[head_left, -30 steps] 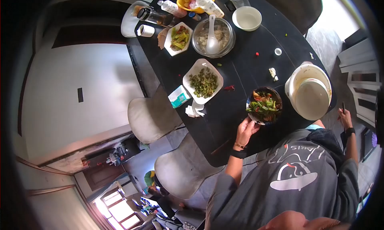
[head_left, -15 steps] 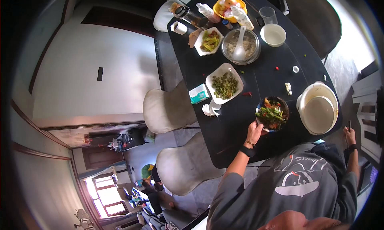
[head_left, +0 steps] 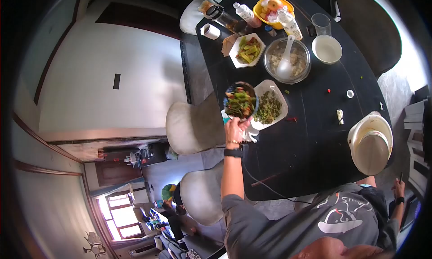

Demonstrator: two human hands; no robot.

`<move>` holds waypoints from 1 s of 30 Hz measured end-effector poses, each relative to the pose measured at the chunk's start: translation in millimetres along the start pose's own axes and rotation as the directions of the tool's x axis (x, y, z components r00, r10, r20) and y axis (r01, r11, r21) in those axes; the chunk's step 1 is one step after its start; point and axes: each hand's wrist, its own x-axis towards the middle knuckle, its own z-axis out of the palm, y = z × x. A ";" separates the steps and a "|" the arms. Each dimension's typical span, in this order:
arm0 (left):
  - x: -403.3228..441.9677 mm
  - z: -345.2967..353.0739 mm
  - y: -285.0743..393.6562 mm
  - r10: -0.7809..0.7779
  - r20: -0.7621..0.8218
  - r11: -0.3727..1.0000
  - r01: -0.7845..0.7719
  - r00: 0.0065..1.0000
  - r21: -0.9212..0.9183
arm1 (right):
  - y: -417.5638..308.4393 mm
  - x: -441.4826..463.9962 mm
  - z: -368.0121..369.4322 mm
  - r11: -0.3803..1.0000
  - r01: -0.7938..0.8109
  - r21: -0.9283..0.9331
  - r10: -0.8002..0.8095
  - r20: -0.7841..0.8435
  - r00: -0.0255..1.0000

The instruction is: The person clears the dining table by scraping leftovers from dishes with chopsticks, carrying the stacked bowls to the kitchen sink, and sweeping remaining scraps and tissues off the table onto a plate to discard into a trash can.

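Head view: a bowl (head_left: 257, 104) of vegetables (head_left: 240, 102) is gripped by the left hand (head_left: 236, 130).
White dish (head_left: 269, 85): partly hidden by this bowl.
Right hand (head_left: 398, 188): a thin dark object (head_left: 401, 177) is gripped.

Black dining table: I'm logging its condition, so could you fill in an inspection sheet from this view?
Surface: black table, scattered with small scraps.
Job's things: dark bowl of vegetables, overlapping the white dish of chopped greens in view; contact unclear.
Clutter: crumpled tissue, red scrap, white cap.
Grips: left hand holds the bowl's near edge; right hand, beside the table, holds a thin dark item.
Cables: thin dark cord crossing the table's lower edge.
Surroundings: pale chairs at left; dark chair at upper right.
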 end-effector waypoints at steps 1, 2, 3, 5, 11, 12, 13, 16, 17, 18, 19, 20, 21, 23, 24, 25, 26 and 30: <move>21.6 -5.1 -1.0 0.008 -0.042 0.999 -0.010 0.999 -0.042 | 0.7 -6.3 -1.2 1.000 -0.003 0.003 0.003 -0.004 1.000; 40.7 -6.3 -1.0 0.004 -0.122 0.995 -0.016 0.992 -0.096 | 2.7 -13.2 -2.3 0.999 -0.046 0.006 0.046 -0.016 0.999; 58.7 -6.9 -1.5 -0.005 -0.201 0.988 -0.026 0.980 -0.150 | 6.0 -20.4 -3.4 0.996 -0.088 0.009 0.089 -0.028 0.996; 93.4 -10.4 -4.1 -0.063 -0.255 0.950 -0.020 0.965 -0.310 | 11.3 -34.8 -7.2 0.985 -0.174 0.014 0.175 -0.051 0.983; 202.3 -42.9 -45.6 -0.156 -0.421 0.825 -0.117 0.894 -0.553 | -2.0 -63.5 -11.5 0.951 -0.309 0.026 0.310 -0.081 0.947; 207.4 -40.1 -44.3 -0.180 -0.438 0.792 -0.134 0.881 -0.595 | 0.2 -65.3 -10.3 0.950 -0.313 0.026 0.314 -0.084 0.946; 211.4 -37.6 -44.0 -0.176 -0.460 0.783 -0.159 0.870 -0.601 | 2.1 -66.4 -9.7 0.948 -0.318 0.022 0.318 -0.087 0.944; 224.1 -39.5 -45.0 -0.137 -0.476 0.803 -0.184 0.869 -0.567 | 3.7 -73.6 -9.0 0.943 -0.332 0.018 0.332 -0.097 0.938; 233.6 -50.8 -50.8 -0.130 -0.422 0.777 -0.172 0.897 -0.605 | 3.7 -75.0 -8.3 0.942 -0.336 0.016 0.336 -0.097 0.937; 235.2 -50.8 -51.5 -0.099 -0.394 0.788 -0.170 0.914 -0.592 | 4.4 -75.6 -7.5 0.941 -0.339 0.013 0.339 -0.097 0.936; 236.2 -51.6 -51.2 -0.068 -0.367 0.799 -0.170 0.928 -0.577 | 4.6 -76.1 -6.2 0.939 -0.343 0.009 0.342 -0.095 0.935; 238.7 -49.2 -51.6 -0.102 -0.362 0.797 -0.141 0.927 -0.587 | 4.4 -76.4 -5.6 0.938 -0.347 0.008 0.346 -0.093 0.933; 239.1 -45.6 -51.1 -0.136 -0.357 0.794 -0.114 0.924 -0.597 | 3.7 -76.4 -5.3 0.937 -0.350 0.006 0.349 -0.093 0.933; 230.3 -47.4 -49.1 -0.139 -0.298 0.781 -0.080 0.944 -0.619 | 3.3 -76.5 -4.1 0.934 -0.356 -0.001 0.355 -0.087 0.931; 226.6 -48.8 -48.1 -0.128 -0.242 0.813 -0.038 0.962 -0.581 | 2.4 -76.7 -4.1 0.934 -0.358 -0.006 0.356 -0.082 0.931; 221.6 -51.5 -46.9 -0.121 -0.186 0.843 0.002 0.975 -0.538 | 2.2 -76.0 -2.5 0.933 -0.361 -0.010 0.359 -0.078 0.930; 214.2 -59.5 -42.3 -0.196 -0.126 0.886 0.121 0.972 -0.449 | 1.6 -75.6 -2.0 0.932 -0.363 -0.013 0.361 -0.074 0.930; 131.1 -45.1 24.6 -0.148 -0.176 0.975 0.174 0.973 0.138 | -1.7 -71.1 -1.4 0.930 -0.367 -0.035 0.365 -0.052 0.930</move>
